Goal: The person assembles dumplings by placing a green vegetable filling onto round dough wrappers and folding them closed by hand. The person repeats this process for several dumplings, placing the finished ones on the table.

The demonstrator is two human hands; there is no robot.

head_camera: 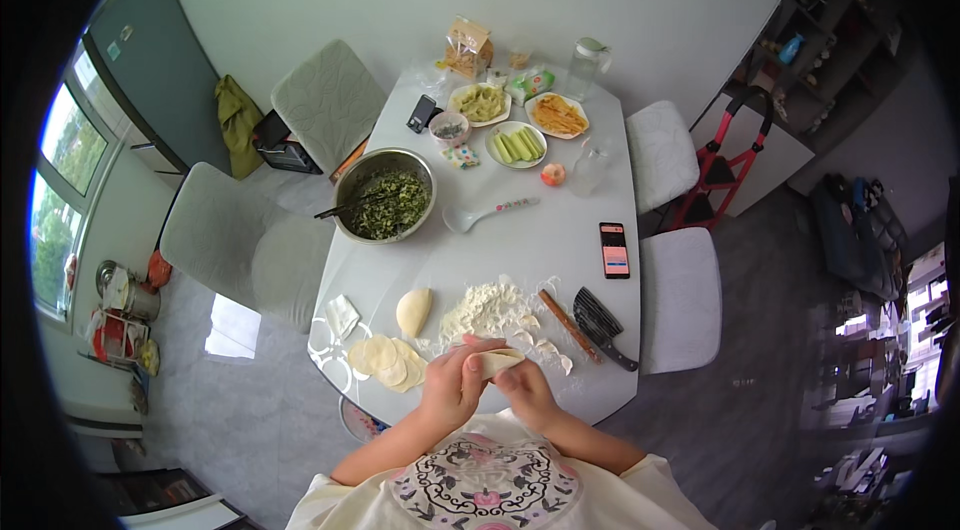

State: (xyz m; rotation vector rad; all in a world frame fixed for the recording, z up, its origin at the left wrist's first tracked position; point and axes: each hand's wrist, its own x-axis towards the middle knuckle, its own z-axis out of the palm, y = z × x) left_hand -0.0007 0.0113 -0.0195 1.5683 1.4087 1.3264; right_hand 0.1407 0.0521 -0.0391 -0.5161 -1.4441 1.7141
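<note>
A piece of folded, pale dough point(496, 362) is held up between my two hands over the near edge of the table. My left hand point(454, 383) grips its left side, thumb on the near face. At its right end, my right hand point(527, 389) pinches it from below. Whether filling lies inside cannot be seen. Left of my hands, several round dough wrappers point(390, 361) lie overlapping, with a larger lump of dough point(414, 312) behind them. Just beyond my hands is a heap of flour point(487, 311), and small dough pieces point(546, 347) trail off to its right.
A steel bowl of chopped green filling point(386, 203) with chopsticks stands at left. To the right are a wooden rolling pin point(570, 326), a cleaver point(604, 327) and a phone point(614, 251). A ladle point(487, 213), plates of cucumber point(516, 146) and shredded food point(556, 115), and a jug point(587, 70) sit farther back.
</note>
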